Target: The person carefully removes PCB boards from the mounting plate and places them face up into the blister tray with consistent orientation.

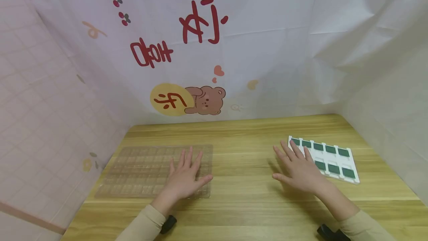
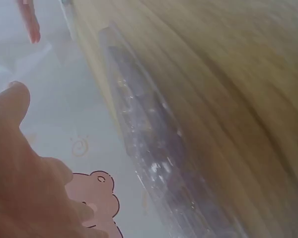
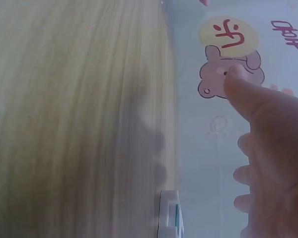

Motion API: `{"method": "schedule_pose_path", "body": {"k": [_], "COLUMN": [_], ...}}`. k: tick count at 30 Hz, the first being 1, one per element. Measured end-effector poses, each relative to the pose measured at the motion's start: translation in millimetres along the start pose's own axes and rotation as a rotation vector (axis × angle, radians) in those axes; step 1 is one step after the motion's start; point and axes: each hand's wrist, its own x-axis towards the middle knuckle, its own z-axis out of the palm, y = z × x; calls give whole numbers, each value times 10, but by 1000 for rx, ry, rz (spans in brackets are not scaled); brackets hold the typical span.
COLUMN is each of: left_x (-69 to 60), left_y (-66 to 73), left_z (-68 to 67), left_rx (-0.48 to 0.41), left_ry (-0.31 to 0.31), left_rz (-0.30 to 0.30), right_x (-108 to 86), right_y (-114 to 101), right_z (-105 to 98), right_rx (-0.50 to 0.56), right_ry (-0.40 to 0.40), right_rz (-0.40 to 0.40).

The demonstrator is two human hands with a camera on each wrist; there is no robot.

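In the head view the left hand (image 1: 184,182) is spread, palm down, over the right part of a clear plastic tray (image 1: 133,170) with rows of small compartments. The right hand (image 1: 302,174) hovers with fingers spread at the left side of a white tray (image 1: 355,170) carrying several green rectangular pieces (image 1: 348,173). Neither hand holds anything. The left wrist view has the left hand (image 2: 30,183) raised beside the clear tray (image 2: 154,144). From the right wrist, the right hand (image 3: 278,148) appears above the table, with the white tray's edge (image 3: 165,215) at the bottom.
A wooden table (image 1: 244,181) lies under both trays, bare between them. Behind it hangs a white cloth (image 1: 277,66) with a printed bear and red characters. Patterned cloth (image 1: 43,122) lines the left side. A black strap part (image 1: 168,224) shows near the left sleeve.
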Motion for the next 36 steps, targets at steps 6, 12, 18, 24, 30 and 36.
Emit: {"method": "schedule_pose_path", "body": {"k": [6,12,18,24,30,36], "left_x": [18,37,57,73,122,202], "left_y": [70,142,216,335,447,562], "left_z": [-6,6,54,56,84,134], "left_rx": [-23,-56,-62,-81,-111,-130], "left_ry": [46,71,94,61,53,62], "left_rz": [20,44,60,66,94,115], "right_x": [-56,-132,-202,-290,-369,-457], "right_y": [50,113,184,270,368,475], "right_z": [-8,-42,-44,-61,-77,-108], "right_rx": [32,66,57,94,118,122], "right_ry": [44,56,77,103,114,128], "right_rz": [35,84,89,113,156,186]}}
